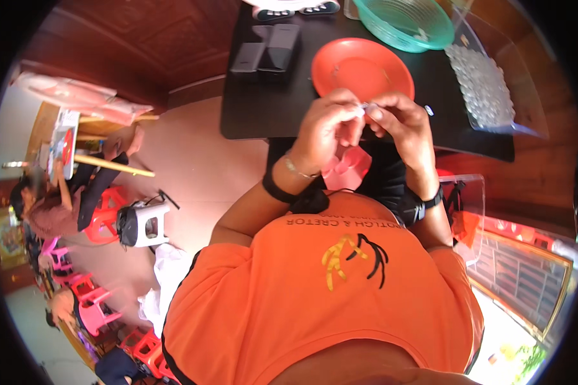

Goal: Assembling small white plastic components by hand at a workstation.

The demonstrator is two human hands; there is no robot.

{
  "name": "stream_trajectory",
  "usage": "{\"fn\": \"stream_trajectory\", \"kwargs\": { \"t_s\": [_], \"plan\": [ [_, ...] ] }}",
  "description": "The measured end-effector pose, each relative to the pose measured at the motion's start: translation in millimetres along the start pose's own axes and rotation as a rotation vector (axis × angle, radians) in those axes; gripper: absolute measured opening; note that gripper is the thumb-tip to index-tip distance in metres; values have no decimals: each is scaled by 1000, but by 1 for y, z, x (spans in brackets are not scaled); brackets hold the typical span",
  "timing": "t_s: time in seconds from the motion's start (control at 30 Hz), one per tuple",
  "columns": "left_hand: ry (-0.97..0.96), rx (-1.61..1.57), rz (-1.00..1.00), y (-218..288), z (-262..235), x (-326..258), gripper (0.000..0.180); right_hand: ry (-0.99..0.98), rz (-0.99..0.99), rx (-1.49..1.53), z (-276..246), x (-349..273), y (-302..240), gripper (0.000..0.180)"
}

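Observation:
My left hand (332, 125) and my right hand (402, 123) meet just over the near edge of a black table (263, 109). Both are closed in a pinch on one small whitish piece (365, 108), too small to tell its kind. Right behind them on the table lies a round orange-red plastic plate (361, 64), its near rim partly covered by my fingers. To the right of my right hand is another small white piece (429, 110). Below my hands, a pink, petal-shaped thing (348, 170) rests around my lap.
A teal plastic basket (408, 25) stands at the far right, beside a clear bumpy plastic tray (483, 86). Dark boxes (279, 48) lie at the far left. Off to the left, a person (58, 208) works at another table, near red stools (106, 215).

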State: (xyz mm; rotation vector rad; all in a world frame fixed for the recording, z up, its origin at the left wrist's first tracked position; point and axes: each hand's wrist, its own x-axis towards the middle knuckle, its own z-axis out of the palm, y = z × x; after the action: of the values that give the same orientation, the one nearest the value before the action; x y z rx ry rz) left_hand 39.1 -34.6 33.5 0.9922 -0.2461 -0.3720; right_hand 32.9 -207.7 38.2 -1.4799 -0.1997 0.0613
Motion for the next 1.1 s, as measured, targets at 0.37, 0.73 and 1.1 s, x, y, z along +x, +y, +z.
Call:
{"fn": "stream_trajectory", "kwargs": {
  "t_s": [0.37,0.73,1.1],
  "plan": [
    [156,376,155,1,-2,0,19,6,121,54,-4,16,-15,18],
    [164,368,109,-4,2,-1,18,-31,85,75,-1,13,-14,16],
    [186,312,104,-9,2,-2,16,-4,0,20,2,10,-7,16]
  ]
}}
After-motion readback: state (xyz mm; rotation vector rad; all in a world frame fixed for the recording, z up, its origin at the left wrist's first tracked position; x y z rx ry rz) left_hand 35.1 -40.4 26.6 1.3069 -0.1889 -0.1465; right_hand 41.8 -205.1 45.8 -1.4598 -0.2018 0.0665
